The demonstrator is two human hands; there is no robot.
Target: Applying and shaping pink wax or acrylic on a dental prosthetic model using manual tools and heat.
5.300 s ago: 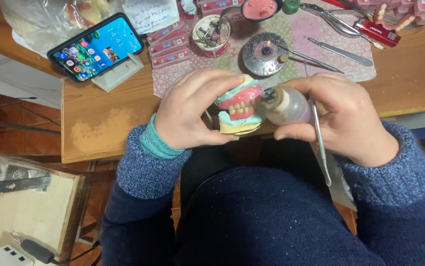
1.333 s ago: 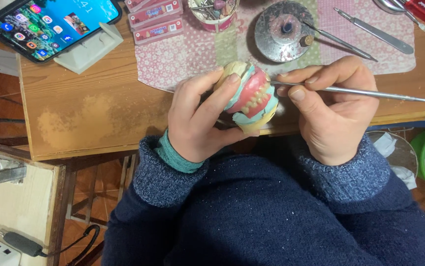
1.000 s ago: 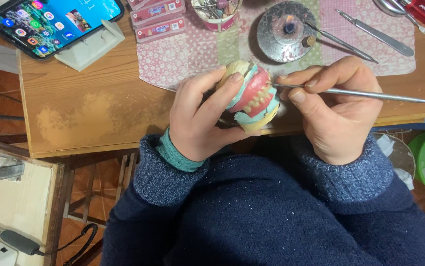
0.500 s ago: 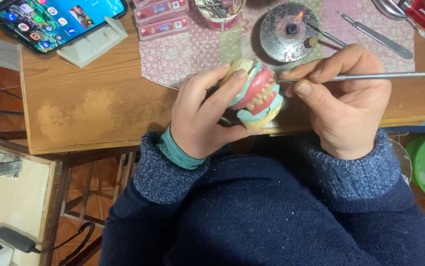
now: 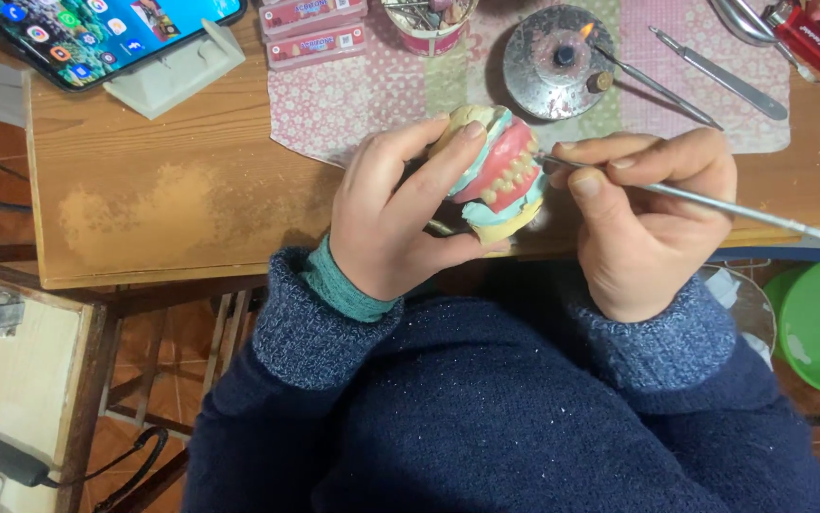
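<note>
Currently the left hand (image 5: pixel 395 214) is wrapped around a denture model of pink wax gums, cream teeth and pale green plaster bases (image 5: pixel 497 173), thumb under the lower base and fingers curled over the top, holding it clear of the wooden table (image 5: pixel 172 204) just in front of the near edge. The right hand (image 5: pixel 642 214) is closed in a pen-style pinch on a slim silver metal carving instrument (image 5: pixel 714 201), thumb and forefinger pressed together near its working end. Key relation: the instrument's long axis runs nearly level, slightly downward to the right of the model, and its tip meets the model's right-facing side at the tooth row; whether it touches tooth or wax cannot be told. The model lies directly left of the right hand, the teeth turned toward that hand. Beyond the model, on a floral patterned cloth (image 5: pixel 353 95), stands a round metal spirit lamp (image 5: pixel 554 59) with a small flame lit, well apart from both hands. Left of the model and farther back, a smartphone (image 5: pixel 96 33) rests on a pale stand.
</note>
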